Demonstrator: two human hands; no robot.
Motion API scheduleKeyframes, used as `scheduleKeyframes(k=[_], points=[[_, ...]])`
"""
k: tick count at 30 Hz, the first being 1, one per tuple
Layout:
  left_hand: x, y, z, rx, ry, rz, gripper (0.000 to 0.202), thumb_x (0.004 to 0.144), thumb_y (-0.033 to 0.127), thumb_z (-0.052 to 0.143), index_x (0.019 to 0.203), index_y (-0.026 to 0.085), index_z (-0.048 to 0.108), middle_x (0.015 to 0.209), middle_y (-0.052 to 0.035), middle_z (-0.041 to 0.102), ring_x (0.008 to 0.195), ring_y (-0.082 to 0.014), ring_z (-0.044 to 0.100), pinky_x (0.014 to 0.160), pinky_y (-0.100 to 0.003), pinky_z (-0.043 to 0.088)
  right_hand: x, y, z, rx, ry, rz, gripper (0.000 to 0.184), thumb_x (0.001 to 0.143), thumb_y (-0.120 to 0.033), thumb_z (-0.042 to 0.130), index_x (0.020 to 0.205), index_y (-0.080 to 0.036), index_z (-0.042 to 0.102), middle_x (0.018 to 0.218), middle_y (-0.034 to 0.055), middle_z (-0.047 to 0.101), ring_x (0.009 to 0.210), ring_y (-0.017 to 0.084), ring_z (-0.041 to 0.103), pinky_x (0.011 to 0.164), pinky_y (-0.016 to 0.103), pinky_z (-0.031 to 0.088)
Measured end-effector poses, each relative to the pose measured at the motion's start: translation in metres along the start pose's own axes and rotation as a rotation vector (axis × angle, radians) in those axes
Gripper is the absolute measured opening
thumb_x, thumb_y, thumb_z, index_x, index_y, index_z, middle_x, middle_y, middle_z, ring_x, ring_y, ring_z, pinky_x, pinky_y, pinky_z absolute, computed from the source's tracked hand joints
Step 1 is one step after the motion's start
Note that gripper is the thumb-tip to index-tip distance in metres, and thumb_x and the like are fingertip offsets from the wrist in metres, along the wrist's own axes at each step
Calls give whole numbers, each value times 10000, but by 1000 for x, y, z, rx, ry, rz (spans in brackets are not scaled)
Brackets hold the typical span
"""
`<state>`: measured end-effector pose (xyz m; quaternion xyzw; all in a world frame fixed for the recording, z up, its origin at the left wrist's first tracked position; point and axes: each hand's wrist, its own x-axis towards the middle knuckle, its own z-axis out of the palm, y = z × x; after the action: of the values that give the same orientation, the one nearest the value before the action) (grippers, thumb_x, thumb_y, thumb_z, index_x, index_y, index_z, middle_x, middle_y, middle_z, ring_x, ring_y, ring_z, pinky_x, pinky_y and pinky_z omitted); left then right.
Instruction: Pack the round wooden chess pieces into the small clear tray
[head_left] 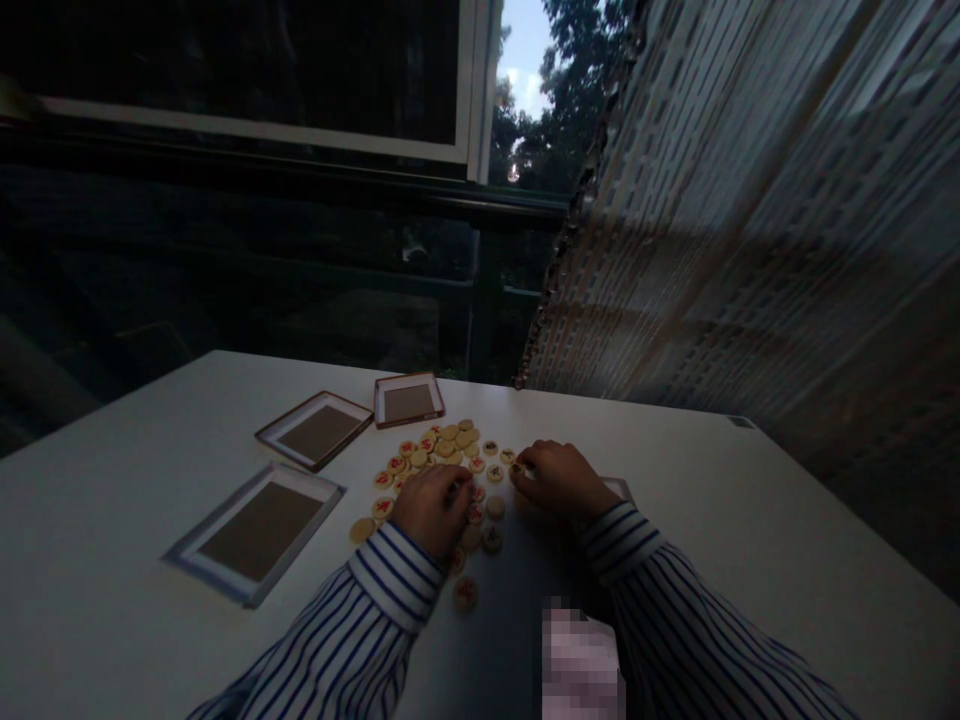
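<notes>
Round wooden Chinese chess pieces lie in a loose heap mid-table, some with red characters up, some with black characters, others blank side up. My left hand is over the near part of the heap, its fingers curled inward by red-marked pieces; what they hold, if anything, is hidden. To the right of the heap, my right hand pinches a Chinese chess piece between thumb and fingertips, close to the tabletop. Several black-marked pieces lie between my hands. One red-marked piece sits apart, nearest me.
On the white table, a shallow box part lies at left, with a second tray and a third tray behind. A pale edged object shows partly beyond my right wrist. A string curtain hangs at right.
</notes>
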<state>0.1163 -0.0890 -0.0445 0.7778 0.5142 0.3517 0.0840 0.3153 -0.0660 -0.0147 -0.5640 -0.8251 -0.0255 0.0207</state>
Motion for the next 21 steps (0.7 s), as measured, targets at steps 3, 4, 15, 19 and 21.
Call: scheduleKeyframes(k=[3, 4, 15, 19, 21], points=[[0, 0, 0, 5, -6, -6, 163, 749, 229, 469, 807, 180, 613, 798, -42, 654, 770, -183, 586, 714, -330, 437, 0, 0, 1, -17, -19, 19, 360, 800, -424, 368, 908, -187, 616, 883, 88, 611, 820, 199, 537, 695, 292, 331], [0, 0, -1, 9, -10, -9, 163, 747, 230, 472, 808, 178, 613, 799, -44, 655, 774, -186, 585, 719, -335, 437, 0, 0, 2, -21, -25, 25, 361, 800, -423, 367, 905, -185, 617, 883, 91, 611, 821, 200, 536, 698, 294, 330], [2, -1, -3, 48, -15, 3, 173, 746, 218, 468, 845, 179, 604, 836, -53, 644, 833, -192, 567, 769, -348, 426, 0, -4, -2, 76, 59, -54, 270, 785, -358, 429, 886, -176, 600, 867, 78, 606, 823, 182, 527, 717, 292, 328], [2, -2, -3, 57, 4, 13, 170, 734, 212, 476, 841, 189, 606, 886, -48, 642, 860, -199, 560, 788, -360, 418, -1, -6, -4, 192, 68, -226, 226, 740, -297, 507, 918, -185, 589, 897, 56, 603, 859, 169, 518, 750, 282, 329], [1, -3, -2, 62, 15, 10, 174, 732, 213, 477, 841, 189, 609, 908, -49, 640, 873, -204, 557, 794, -365, 415, -1, -7, -4, 225, 47, -301, 257, 721, -295, 537, 954, -197, 582, 925, 49, 604, 888, 174, 514, 773, 293, 328]])
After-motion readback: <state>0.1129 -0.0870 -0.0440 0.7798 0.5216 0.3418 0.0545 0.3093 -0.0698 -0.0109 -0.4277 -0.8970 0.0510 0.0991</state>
